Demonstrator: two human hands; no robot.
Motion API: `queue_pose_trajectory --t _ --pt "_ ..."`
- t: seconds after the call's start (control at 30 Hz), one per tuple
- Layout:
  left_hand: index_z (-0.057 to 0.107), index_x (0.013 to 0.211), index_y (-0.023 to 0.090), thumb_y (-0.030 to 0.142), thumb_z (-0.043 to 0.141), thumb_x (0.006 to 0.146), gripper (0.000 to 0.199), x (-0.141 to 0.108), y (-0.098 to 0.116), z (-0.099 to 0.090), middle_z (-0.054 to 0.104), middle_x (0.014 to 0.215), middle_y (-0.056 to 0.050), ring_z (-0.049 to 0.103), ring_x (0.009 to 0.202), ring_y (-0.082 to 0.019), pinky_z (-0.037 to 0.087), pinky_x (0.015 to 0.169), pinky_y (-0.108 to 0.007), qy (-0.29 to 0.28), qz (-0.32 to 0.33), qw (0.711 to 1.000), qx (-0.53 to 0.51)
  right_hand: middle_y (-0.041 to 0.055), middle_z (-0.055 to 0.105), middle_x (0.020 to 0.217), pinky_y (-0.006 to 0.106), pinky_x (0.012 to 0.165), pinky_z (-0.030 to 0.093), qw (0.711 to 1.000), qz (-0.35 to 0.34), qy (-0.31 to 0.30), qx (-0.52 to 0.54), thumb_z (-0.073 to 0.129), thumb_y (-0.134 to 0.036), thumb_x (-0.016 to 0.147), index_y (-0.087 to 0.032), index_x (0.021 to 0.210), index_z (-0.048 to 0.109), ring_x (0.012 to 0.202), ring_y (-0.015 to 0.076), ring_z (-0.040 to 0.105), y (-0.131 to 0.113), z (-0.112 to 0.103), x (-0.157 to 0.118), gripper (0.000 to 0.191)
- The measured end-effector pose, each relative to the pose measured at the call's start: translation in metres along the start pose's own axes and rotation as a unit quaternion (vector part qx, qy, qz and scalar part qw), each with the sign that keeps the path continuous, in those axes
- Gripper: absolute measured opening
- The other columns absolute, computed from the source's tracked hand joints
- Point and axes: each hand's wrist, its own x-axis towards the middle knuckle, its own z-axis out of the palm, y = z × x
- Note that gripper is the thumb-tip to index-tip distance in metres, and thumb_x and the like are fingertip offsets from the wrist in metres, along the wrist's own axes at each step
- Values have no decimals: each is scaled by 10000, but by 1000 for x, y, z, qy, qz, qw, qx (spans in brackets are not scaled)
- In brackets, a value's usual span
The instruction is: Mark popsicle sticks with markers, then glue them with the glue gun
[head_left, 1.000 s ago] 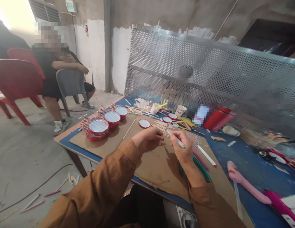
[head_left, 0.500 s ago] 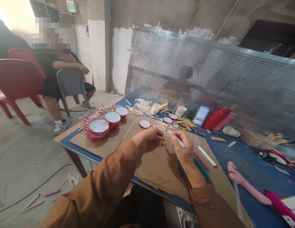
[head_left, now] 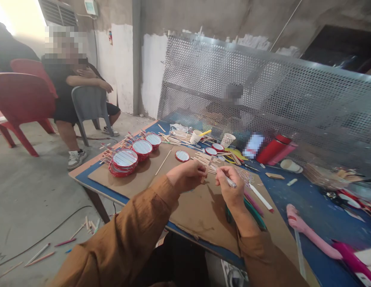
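Between the fingers of my left hand (head_left: 195,172) stands a thin flat wooden craft stick (head_left: 210,161), its upper end sticking out above the fingertips. My right hand (head_left: 232,186) grips a white pen (head_left: 231,182), its front end pointed at the stick. Whether the pen tip touches the wood I cannot tell. Both hands are above a brown cardboard sheet (head_left: 200,215). Beyond my left hand lies a small round red-rimmed disc (head_left: 182,156). Teal-handled scissors or pliers (head_left: 255,215), partly hidden, lie under my right forearm.
Stacked red-rimmed drum-like discs (head_left: 125,158) stand at the left. Loose wooden sticks (head_left: 176,138), a paper cup (head_left: 195,137) and a red bottle (head_left: 273,149) line the back. At right lies a pink glue gun-like tool (head_left: 312,239). A person (head_left: 80,79) sits beyond the table.
My hands stay almost in place, still holding the stick and pen. The stick's upper end has shifted slightly right. The seated person's head and hand have moved a little.
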Motion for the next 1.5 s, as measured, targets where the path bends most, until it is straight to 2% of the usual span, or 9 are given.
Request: queue_pose_trajectory --t 0.2,0.33,0.43,0.77,0.9,0.97,1.1,1.33,1.5 --pt "613 608 120 148 689 726 143 0 2 -2 592 580 -19 514 589 -114 409 618 -250 -14 -15 999 24 -35 611 577 244 504 483 1000 -10 -11 -8 587 -472 890 -213 800 601 458 124 585 -1 0 0 274" --pt "578 586 132 167 689 744 196 1 2 -1 583 572 -13 525 587 -117 418 632 -259 2 -11 1000 3 -36 610 578 240 500 482 1000 -16 -11 -8 586 -460 895 -217 804 597 458 122 582 0 1 1 260" --pt "582 581 128 157 683 744 193 1 1 0 589 572 -21 533 587 -122 419 634 -265 -16 -12 1000 11 -38 607 577 243 511 481 1000 -17 -8 -12 585 -440 897 -216 806 598 460 122 583 1 0 0 242" --pt "589 585 123 103 665 736 171 -1 9 -1 572 560 -14 492 558 -106 410 620 -260 -18 -19 999 19 -27 626 597 241 505 482 1000 -14 -6 -23 590 -461 891 -209 812 606 461 123 591 1 0 0 264" --pt "563 598 130 157 715 735 206 -5 9 3 557 579 -4 506 579 -113 432 645 -272 17 -23 1000 -7 -23 622 561 249 499 474 999 -16 1 -30 579 -492 889 -212 811 621 466 141 597 4 -1 0 294" --pt "586 626 123 167 741 723 188 -6 8 4 571 615 -9 520 623 -118 453 692 -282 14 -31 999 16 -21 624 547 253 489 471 999 -8 13 -33 597 -511 864 -216 805 626 455 148 593 6 -2 1 303" --pt "628 684 117 156 666 779 110 -4 4 1 596 666 -22 535 689 -127 464 758 -291 20 -40 998 39 -7 647 565 254 514 480 999 9 0 -38 591 -514 864 -224 824 634 497 159 618 11 -2 1 296" --pt "606 650 128 136 632 784 137 1 0 -3 582 616 -14 520 645 -121 445 709 -274 -4 -34 997 65 -10 642 579 260 515 485 1000 8 8 -19 591 -515 862 -218 828 628 481 152 611 8 0 1 301" --pt "558 626 145 154 616 769 154 -2 2 -2 565 587 -3 507 586 -113 439 647 -270 -17 -8 999 36 -29 608 587 245 496 476 1000 1 -2 8 571 -473 883 -218 816 601 469 130 582 6 3 0 265"
